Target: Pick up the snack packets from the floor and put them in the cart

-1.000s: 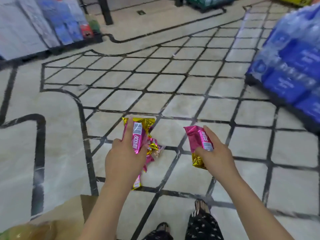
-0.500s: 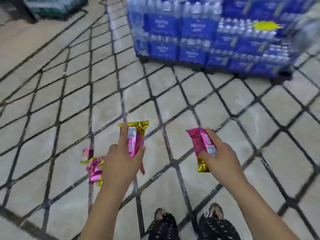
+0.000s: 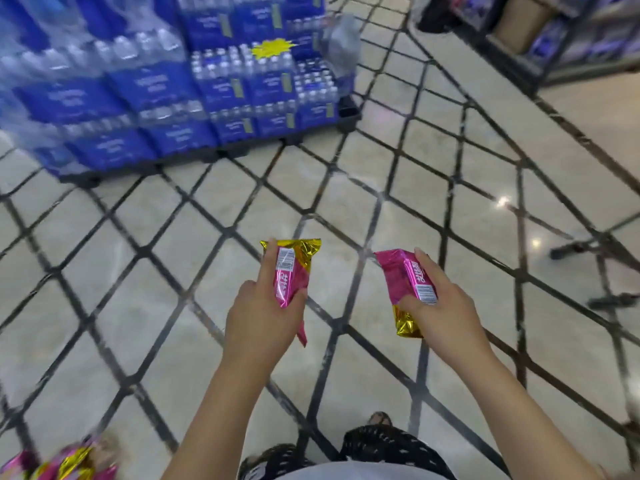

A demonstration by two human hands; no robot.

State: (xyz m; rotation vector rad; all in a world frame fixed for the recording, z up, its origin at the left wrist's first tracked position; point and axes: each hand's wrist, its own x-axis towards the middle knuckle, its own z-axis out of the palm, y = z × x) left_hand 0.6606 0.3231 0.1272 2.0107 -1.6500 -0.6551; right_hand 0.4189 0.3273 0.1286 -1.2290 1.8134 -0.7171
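My left hand [image 3: 263, 320] grips a pink and gold snack packet [image 3: 292, 271] held upright above the tiled floor. My right hand [image 3: 440, 313] grips a second pink and gold snack packet [image 3: 403, 285], tilted with its gold end down. More pink and gold packets [image 3: 65, 462] lie on the floor at the bottom left corner, blurred. Dark wheels and a thin frame [image 3: 595, 271] show at the right edge; I cannot tell whether they belong to the cart.
A pallet of blue bottled-water packs [image 3: 180, 95] stands at the upper left. Shelving with boxes [image 3: 554, 32] fills the upper right. The floor is beige tile with dark lines. My feet [image 3: 346, 448] are at the bottom centre.
The view has swung to the right: the water pallet moved to the upper left and the floor packets slid to the bottom left corner. Both hands keep holding their packets.
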